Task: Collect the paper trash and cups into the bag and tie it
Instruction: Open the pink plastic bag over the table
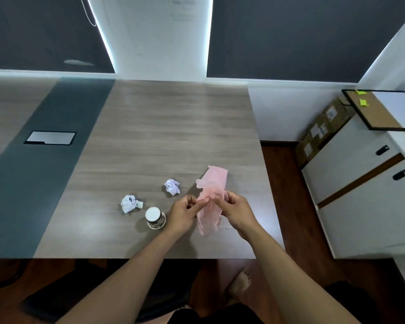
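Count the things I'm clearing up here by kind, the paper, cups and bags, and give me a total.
Crumpled paper: 2, the left paper ball and the right paper ball
Cups: 1, the paper cup
Bags: 1, the pink bag, held by the left hand and the right hand
Total: 4

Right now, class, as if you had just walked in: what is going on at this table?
A person pinches a thin pink bag with the left hand and the right hand, apparently working it open. The left paper ball, the right paper ball and the paper cup sit on the table left of the bag, none of them in it yet. The bag is not tied.
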The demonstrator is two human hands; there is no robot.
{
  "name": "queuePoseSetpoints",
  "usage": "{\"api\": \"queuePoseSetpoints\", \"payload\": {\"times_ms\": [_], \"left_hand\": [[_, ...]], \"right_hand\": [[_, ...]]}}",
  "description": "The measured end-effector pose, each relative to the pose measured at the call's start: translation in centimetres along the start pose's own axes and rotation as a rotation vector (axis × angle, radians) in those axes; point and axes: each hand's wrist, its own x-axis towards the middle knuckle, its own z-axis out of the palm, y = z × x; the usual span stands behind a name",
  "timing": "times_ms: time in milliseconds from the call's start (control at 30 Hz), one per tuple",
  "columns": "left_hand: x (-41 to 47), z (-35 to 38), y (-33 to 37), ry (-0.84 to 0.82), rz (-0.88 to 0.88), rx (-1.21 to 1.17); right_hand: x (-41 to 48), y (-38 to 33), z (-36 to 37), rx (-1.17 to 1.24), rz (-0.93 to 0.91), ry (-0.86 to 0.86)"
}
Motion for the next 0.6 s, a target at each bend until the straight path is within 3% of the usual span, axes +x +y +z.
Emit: {"api": "queuePoseSetpoints", "payload": {"times_ms": [200,333,500,600], "left_hand": [[-0.4,-2.2,-0.6,0.147,0.02,-0.029],[-0.6,-3.8,-1.1,0.301,0.016,0.135],[-0.2,-4.3,0.1,0.287,0.022,0.099],[0.1,-3.5,1.0,0.454,-0.009,0.09]], "right_hand": [[-0.2,-0.2,-0.4,0.216,0.09,0.215],[0.0,0.0,-1.0,0.13,0.103,0.285],[-0.6,0.3,-1.3,-0.082,0.128,0.09],[-1.8,-0.1,-0.6,-0.302,0.22,-0.131]]}}
